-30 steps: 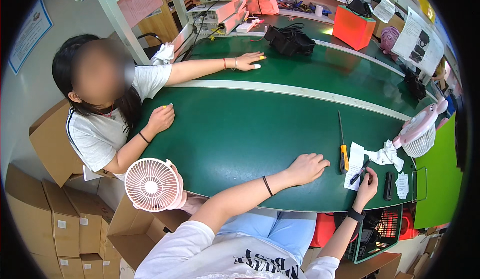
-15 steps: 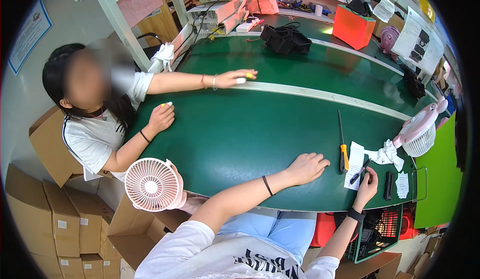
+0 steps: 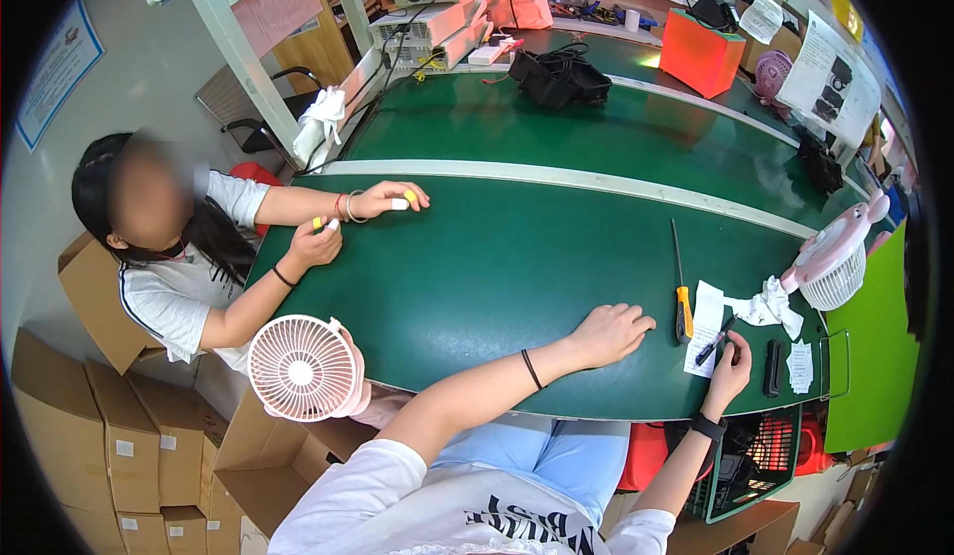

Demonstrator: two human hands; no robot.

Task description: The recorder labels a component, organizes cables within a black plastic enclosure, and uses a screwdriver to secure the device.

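Observation:
On the green tabletop [image 3: 556,257] my left hand [image 3: 611,336] rests palm down, its fingers loosely bent and nothing seen in it. My right hand [image 3: 730,371] lies at the near edge on the right, fingers half curled with a gap between them. Just beyond its fingertips a black pen [image 3: 714,344] lies across a white paper slip [image 3: 704,321]. Between my hands, a little farther off, is a screwdriver [image 3: 683,312] with a yellow and black handle, its shaft pointing away. To the right of my right hand lies a narrow black object [image 3: 772,368].
A co-worker [image 3: 189,247] sits at the left, both hands over the table. Pink fans stand left [image 3: 303,368] and right [image 3: 835,257]. Crumpled white tissue [image 3: 767,307] lies near the right fan. A pale rail [image 3: 566,184] crosses the table; a green basket [image 3: 760,466] stands below.
The co-worker has leaned back and drawn the stretched-out arm in toward the other hand. My own hands, the pen and the screwdriver have stayed where they were.

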